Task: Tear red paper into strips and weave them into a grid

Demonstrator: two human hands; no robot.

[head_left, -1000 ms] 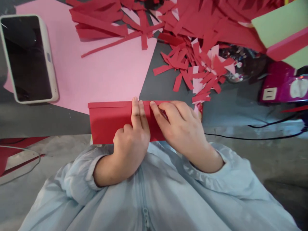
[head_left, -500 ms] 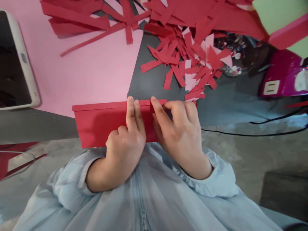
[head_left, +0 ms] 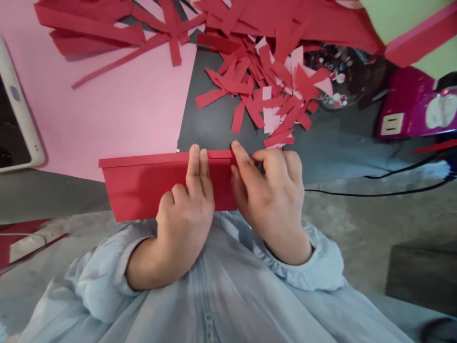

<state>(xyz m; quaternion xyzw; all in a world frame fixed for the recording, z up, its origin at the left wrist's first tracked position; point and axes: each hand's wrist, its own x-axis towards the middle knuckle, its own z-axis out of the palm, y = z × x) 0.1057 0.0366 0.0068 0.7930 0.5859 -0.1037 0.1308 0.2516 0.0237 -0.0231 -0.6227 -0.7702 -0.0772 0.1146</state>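
Observation:
A sheet of red paper (head_left: 143, 190) lies at the table's near edge, with a narrow strip folded over along its far side. On that folded strip rest two outstretched fingers of my left hand (head_left: 187, 205), flat and side by side; its other fingers are curled. My right hand (head_left: 273, 195) is closed at the right end of the paper, its index fingertip on the fold and the thumb close below. Curled fingers hide the paper's right end. Beyond the paper is a large pink sheet (head_left: 135, 105).
Red and pink paper scraps (head_left: 250, 81) are heaped beyond my hands. A phone (head_left: 17, 109) lies at the left. At the right stand a purple power socket (head_left: 410, 105) with black cables and a clear container of small beads or sequins (head_left: 342, 81).
My right index finger has slid a little to the right along the fold, away from my left fingers. The left fingers stay pressed on the paper. The view has shifted slightly.

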